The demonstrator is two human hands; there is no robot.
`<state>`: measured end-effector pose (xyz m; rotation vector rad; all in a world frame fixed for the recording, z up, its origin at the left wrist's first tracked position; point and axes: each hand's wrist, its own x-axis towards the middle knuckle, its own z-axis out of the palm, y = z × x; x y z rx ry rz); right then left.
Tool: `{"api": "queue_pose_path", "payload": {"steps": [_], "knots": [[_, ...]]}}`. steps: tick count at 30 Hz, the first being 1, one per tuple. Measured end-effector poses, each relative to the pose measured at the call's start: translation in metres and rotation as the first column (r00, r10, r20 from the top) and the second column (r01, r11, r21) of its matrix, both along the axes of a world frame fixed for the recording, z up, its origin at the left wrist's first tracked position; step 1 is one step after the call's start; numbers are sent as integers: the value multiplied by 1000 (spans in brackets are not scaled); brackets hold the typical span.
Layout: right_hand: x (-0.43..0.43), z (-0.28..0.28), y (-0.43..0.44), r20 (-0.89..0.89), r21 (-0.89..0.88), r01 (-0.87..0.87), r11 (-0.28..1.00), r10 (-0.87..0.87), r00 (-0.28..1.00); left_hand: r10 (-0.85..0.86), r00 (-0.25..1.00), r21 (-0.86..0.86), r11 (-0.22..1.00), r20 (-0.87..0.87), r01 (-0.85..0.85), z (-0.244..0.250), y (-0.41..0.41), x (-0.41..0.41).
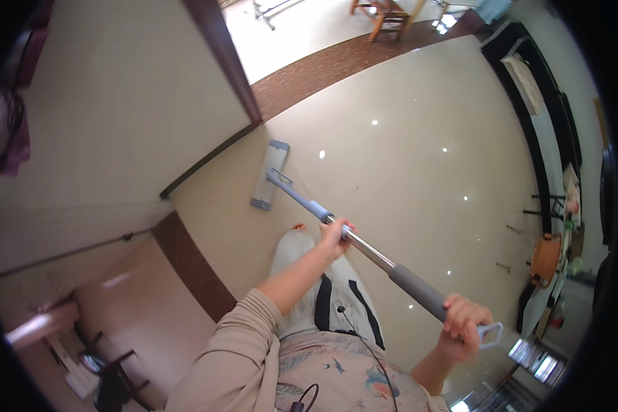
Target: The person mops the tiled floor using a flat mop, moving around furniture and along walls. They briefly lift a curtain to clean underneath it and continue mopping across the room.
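A flat mop with a telescopic metal pole (371,250) slants across the view before me. My left hand (336,238) is wrapped around the pole's lower section, close to the blue-grey plastic joint. Higher up, my right hand (463,327) grips the dark grey foam sleeve (419,291) near its end, where a pale blue hanging loop (492,335) sticks out. The wide mop head (264,180), pale with blue-grey end caps, lies on the glossy cream tile floor (391,180), left of my feet and near the wall base.
A wall with dark skirting (206,162) borders the mop head. Brown stone thresholds (309,77) mark a doorway ahead and another at left (190,262). An orange-brown chair (545,260) and a long black-edged bench or shelf stand at right. A cable (373,353) hangs over my shirt.
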<state>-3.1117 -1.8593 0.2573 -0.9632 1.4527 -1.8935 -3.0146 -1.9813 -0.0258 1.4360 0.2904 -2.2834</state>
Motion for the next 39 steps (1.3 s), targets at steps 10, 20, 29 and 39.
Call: {"api": "queue_pose_path", "payload": {"steps": [10, 20, 29, 39], "knots": [[109, -90, -51, 216, 24, -651, 759, 632, 745, 439, 865, -103, 898, 243, -427, -90, 15, 245], [103, -89, -14, 227, 4, -938, 346, 913, 338, 609, 732, 55, 756, 306, -652, -90, 161, 268], [-29, -71, 61, 244, 79, -979, 190, 948, 204, 662, 715, 325, 641, 224, -696, -83, 272, 130], [-201, 12, 108, 50, -6, -834, 551, 833, 550, 566, 821, 315, 769, 69, -557, -35, 240, -110]]}}
